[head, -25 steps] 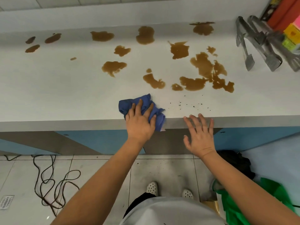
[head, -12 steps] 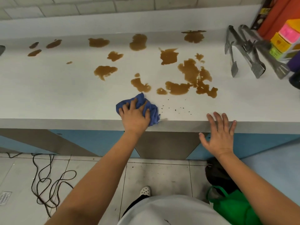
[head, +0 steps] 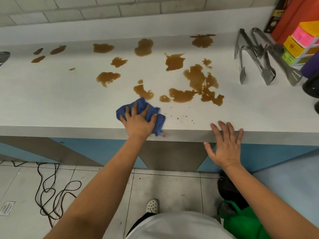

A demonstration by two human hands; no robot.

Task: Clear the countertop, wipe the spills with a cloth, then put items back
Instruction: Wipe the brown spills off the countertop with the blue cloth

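A crumpled blue cloth (head: 140,107) lies at the front edge of the white countertop (head: 60,100). My left hand (head: 138,123) presses flat on top of it, fingers spread over the fabric. Brown spills (head: 196,78) are scattered across the counter beyond the cloth, the nearest patch (head: 143,91) touching the cloth's far tip. Small dark crumbs (head: 183,117) dot the surface between my hands. My right hand (head: 224,145) rests open on the counter's front edge, holding nothing.
Metal tongs (head: 255,56) lie at the right, beside stacked coloured boxes (head: 300,44), an orange box (head: 291,16) and dark bottles (head: 312,83). A green bag (head: 241,221) and a black cable (head: 51,190) are on the tiled floor.
My left hand has slid the cloth a little to the left and up toward the nearest spill. My right hand has shifted right along the counter edge.
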